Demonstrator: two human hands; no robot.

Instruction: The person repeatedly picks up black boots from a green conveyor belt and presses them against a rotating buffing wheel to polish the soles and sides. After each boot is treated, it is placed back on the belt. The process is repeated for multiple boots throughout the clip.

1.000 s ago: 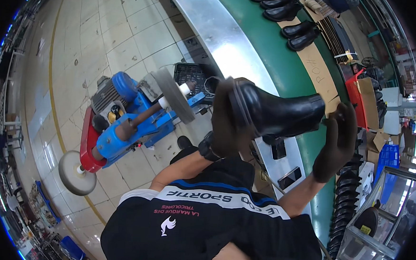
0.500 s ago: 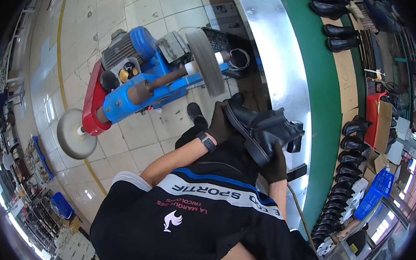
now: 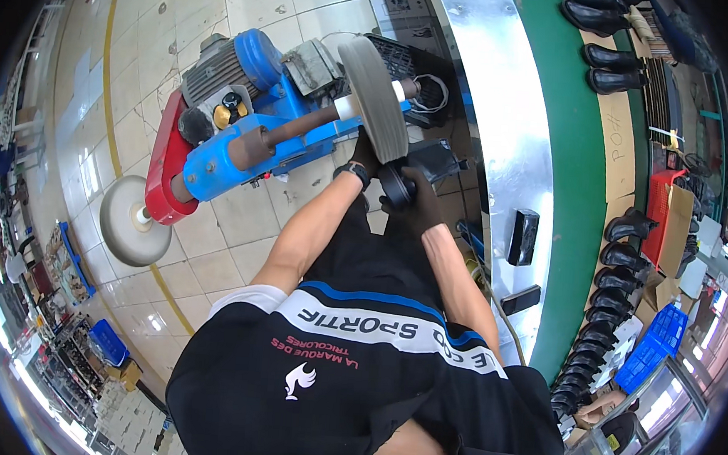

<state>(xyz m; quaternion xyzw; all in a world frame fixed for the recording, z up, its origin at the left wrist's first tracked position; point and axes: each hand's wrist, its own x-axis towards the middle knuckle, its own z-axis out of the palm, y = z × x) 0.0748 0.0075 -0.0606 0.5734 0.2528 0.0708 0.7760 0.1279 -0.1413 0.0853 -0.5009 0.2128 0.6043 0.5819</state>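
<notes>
The black boot (image 3: 434,159) is at the lower rim of the grey wheel (image 3: 374,95), which covers part of it; whether they touch is hard to make out. The dark-gloved right hand (image 3: 420,204) has its fingers wrapped against the boot near the heel (image 3: 398,188). The left hand (image 3: 366,154) is partly hidden by the wheel, and I cannot tell its fingers' state.

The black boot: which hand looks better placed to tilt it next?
Probably the right hand: it holds the black boot from the right, farther from the grey wheel. The left hand sits close beside the wheel, partly hidden.
</notes>
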